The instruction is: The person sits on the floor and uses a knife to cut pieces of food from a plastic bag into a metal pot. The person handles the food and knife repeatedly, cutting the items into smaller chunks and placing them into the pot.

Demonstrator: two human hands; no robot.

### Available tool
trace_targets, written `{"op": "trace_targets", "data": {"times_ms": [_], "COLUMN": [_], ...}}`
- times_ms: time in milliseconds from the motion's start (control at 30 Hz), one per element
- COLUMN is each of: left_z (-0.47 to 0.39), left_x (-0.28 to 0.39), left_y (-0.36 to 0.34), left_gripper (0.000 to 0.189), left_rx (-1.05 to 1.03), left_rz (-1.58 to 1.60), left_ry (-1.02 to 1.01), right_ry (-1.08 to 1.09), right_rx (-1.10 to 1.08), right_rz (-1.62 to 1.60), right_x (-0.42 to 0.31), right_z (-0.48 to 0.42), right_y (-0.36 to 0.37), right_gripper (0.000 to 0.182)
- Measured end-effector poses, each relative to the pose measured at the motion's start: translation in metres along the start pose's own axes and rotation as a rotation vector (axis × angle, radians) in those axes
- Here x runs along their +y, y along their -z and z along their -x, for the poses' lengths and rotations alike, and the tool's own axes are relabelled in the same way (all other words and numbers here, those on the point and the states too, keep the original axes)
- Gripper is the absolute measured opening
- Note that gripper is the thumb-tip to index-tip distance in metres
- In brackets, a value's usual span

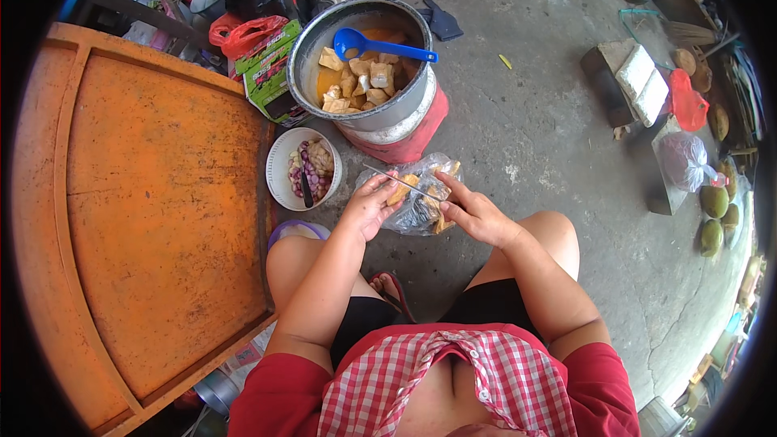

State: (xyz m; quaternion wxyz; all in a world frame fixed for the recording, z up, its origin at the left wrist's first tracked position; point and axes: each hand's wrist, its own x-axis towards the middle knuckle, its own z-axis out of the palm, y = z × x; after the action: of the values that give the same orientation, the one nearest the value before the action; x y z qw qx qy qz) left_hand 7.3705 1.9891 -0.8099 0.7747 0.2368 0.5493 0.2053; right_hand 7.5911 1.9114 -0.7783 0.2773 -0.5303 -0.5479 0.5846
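My left hand (371,206) holds a piece of fried tofu (402,189) between thumb and fingers. In my right hand (476,212) is a knife (419,189), its thin blade lying across the tofu's upper side; I cannot tell whether it has cut in. Below both hands a clear plastic bag (408,218) on the floor holds more fried tofu (446,223). Beyond it stands a large metal pot (297,82) with tofu chunks (355,82) in orange-brown liquid. A blue plastic ladle (388,48) rests across the pot's contents and rim.
Left of the bag is a white basket (276,179) of shallots and garlic with a dark-handled knife (306,188). An orange wooden panel (158,206) borders the left side. A green carton (273,73) touches the pot area. White-topped blocks (643,85) and green fruits (715,201) lie at right.
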Motion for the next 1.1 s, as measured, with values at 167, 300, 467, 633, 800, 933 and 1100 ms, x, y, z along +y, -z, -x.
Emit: {"op": "trace_targets", "data": {"times_ms": [167, 300, 467, 633, 800, 933, 1100], "left_z": [0.018, 0.024, 0.033, 0.032, 0.044, 0.05, 0.049], "left_x": [0.005, 0.006, 0.009, 0.003, 0.015, 0.012, 0.017], "left_y": [-0.009, -0.008, -0.015, -0.01, -0.012, -0.018, -0.018], "left_gripper": [0.029, 0.033, 0.038, 0.039, 0.035, 0.03, 0.029], "left_rx": [-0.208, -0.319, -0.324, -0.38, -0.326, -0.341, -0.369], "left_rz": [0.373, 0.448, 0.385, 0.417, 0.427, 0.311, 0.294], "left_ry": [-0.009, -0.037, -0.069, -0.068, -0.147, -0.143, -0.123], "right_ry": [0.09, 0.098, 0.102, 0.115, 0.027, 0.09, 0.325], "right_rx": [0.051, 0.077, 0.106, 0.12, 0.067, 0.111, 0.098], "right_rz": [0.156, 0.173, 0.213, 0.223, 0.096, 0.096, -0.132], "right_x": [0.001, -0.006, -0.013, -0.02, -0.03, -0.033, -0.027], "right_z": [-0.006, -0.004, -0.003, -0.017, 0.001, -0.006, -0.025], "right_y": [-0.008, -0.01, -0.011, -0.021, -0.008, -0.014, -0.017], "right_gripper": [0.061, 0.061, 0.06, 0.057, 0.053, 0.051, 0.042]}}
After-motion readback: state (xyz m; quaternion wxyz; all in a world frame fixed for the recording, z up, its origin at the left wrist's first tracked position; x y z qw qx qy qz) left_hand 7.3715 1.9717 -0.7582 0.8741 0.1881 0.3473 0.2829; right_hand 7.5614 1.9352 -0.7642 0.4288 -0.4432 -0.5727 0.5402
